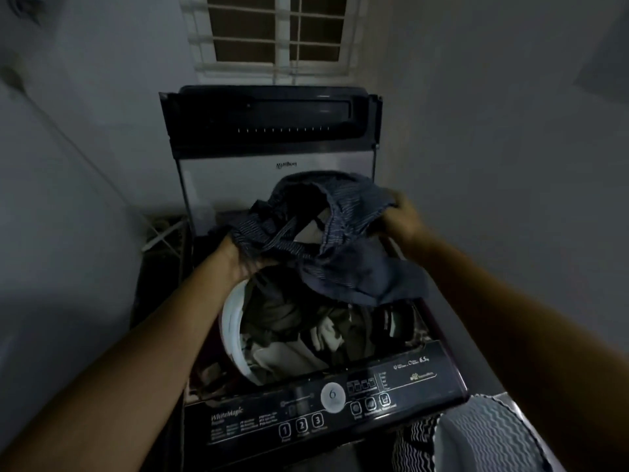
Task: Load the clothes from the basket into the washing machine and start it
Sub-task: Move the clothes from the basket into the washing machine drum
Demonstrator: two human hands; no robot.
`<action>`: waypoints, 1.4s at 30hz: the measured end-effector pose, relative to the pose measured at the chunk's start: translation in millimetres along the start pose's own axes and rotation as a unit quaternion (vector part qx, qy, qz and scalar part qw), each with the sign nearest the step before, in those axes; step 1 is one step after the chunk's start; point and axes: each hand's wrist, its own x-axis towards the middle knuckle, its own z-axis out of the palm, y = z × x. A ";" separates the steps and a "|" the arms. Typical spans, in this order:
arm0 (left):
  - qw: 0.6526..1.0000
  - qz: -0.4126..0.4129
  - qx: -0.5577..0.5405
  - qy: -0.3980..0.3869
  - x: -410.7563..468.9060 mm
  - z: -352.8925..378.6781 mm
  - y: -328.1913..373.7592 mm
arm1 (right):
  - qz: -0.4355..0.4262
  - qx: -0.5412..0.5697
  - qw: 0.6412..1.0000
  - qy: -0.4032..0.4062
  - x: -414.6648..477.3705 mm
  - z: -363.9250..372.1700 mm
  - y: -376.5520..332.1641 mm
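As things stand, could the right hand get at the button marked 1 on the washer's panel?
Probably not at once: the right hand grips the striped garment above the drum. The button marked 1 lies uncovered on the near panel, so the way looks free once it lets go.

Your left forearm [136, 362] and right forearm [510, 301] show bare along their visible length, as do your left hand [238, 262] and right hand [403, 221]. Whether the wavy-ribbed grey fabric [490, 437] at near right is your clothing is unclear.
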 end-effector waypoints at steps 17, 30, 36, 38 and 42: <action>0.685 0.129 0.717 -0.031 80.5 -52.6 -61.1 | 0.090 -0.436 0.862 -0.243 14.2 38.8 134.4; 0.580 -0.159 0.763 -0.236 98.7 -75.6 -149.5 | 0.074 -0.573 0.665 -0.474 -14.1 113.3 223.2; 0.565 -0.252 0.754 -0.222 91.8 -87.8 -152.0 | 0.088 -0.540 0.735 -0.400 -5.9 111.5 211.1; 0.551 -0.261 0.759 -0.230 90.5 -86.1 -158.7 | 0.138 -0.523 0.735 -0.409 -8.3 111.3 219.0; 0.498 -0.217 0.801 -0.252 100.8 -83.0 -169.6 | 0.229 -0.492 0.705 -0.457 -13.3 112.9 236.6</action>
